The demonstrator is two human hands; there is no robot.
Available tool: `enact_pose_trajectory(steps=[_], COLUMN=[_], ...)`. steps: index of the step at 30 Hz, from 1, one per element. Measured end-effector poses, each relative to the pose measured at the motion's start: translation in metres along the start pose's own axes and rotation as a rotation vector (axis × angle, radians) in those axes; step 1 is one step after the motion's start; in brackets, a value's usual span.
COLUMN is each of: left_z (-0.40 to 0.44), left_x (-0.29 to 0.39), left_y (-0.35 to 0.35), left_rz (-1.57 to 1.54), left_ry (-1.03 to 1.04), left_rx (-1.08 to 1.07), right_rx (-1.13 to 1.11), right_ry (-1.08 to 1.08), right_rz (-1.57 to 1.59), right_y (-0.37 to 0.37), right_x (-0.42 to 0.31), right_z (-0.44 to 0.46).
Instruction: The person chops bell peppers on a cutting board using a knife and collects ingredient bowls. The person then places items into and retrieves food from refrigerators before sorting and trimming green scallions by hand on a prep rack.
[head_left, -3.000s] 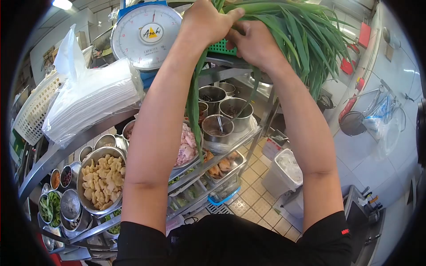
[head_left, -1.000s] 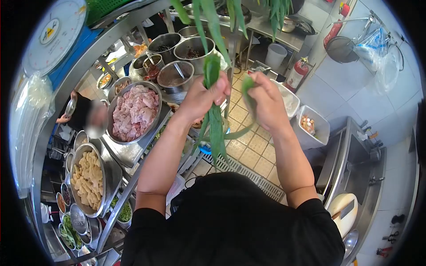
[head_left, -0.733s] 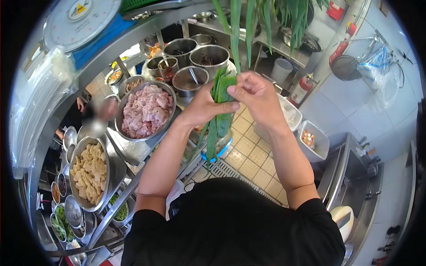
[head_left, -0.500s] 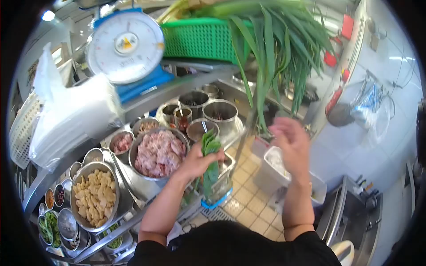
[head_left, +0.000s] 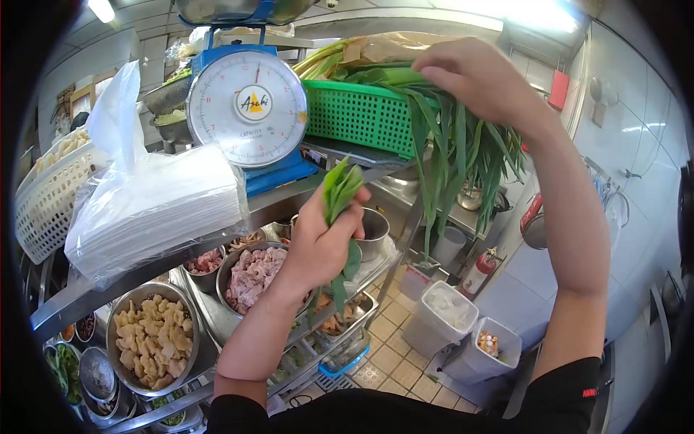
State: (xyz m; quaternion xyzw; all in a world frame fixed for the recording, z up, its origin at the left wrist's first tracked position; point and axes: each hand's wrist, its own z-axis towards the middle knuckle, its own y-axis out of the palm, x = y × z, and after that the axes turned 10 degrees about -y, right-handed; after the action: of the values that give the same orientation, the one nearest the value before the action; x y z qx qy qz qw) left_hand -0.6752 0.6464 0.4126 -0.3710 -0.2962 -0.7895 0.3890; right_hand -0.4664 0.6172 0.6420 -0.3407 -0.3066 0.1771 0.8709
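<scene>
My left hand (head_left: pixel 322 242) is closed round a small bunch of broad green leaves (head_left: pixel 341 189), with tips rising above the fist and more leaf hanging below. My right hand (head_left: pixel 466 76) is raised at the far side, its thumb and fingers pinched at the leek leaves (head_left: pixel 448 137). These long leaves droop over the right end of a green plastic basket (head_left: pixel 358 116). The exact contact between fingertips and leaves is partly hidden by the hand.
A dial scale (head_left: pixel 249 108) and bagged white sheets (head_left: pixel 159 210) stand on the upper shelf. Below are bowls of raw meat (head_left: pixel 253 278) and pale yellow chunks (head_left: pixel 153 340). White bins (head_left: pixel 441 318) and a fire extinguisher (head_left: pixel 477 275) stand at the right.
My right hand has moved up and away from me to the leeks at the basket. My left hand has risen slightly, still holding the leaves. The head view has tilted upward.
</scene>
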Motion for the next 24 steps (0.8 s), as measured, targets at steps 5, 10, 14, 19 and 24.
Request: enact_pose_trajectory(steps=[5,10,14,19,24], left_z=[0.047,0.074,0.090,0.123,0.140], left_x=[0.023,0.040,0.044,0.032,0.026], left_y=[0.009,0.005,-0.003,-0.002,0.007], left_rz=[0.184,0.052,0.043,0.068,-0.039], left_ry=[0.158,0.111,0.075,0.104,0.032], left_rx=[0.051,0.172,0.223,0.273,0.345], right_rx=[-0.336,-0.392,-0.407,-0.495,-0.443], right_ry=[0.132,0.072,0.083,0.120,-0.070], right_rz=[-0.175,-0.270,-0.225,-0.215,-0.260], right_y=[0.026,0.037,0.032,0.042,0.048], right_x=[0.018,0.012,0.026,0.020,0.031], right_z=[0.041,0.037,0.054,0.073,0.073])
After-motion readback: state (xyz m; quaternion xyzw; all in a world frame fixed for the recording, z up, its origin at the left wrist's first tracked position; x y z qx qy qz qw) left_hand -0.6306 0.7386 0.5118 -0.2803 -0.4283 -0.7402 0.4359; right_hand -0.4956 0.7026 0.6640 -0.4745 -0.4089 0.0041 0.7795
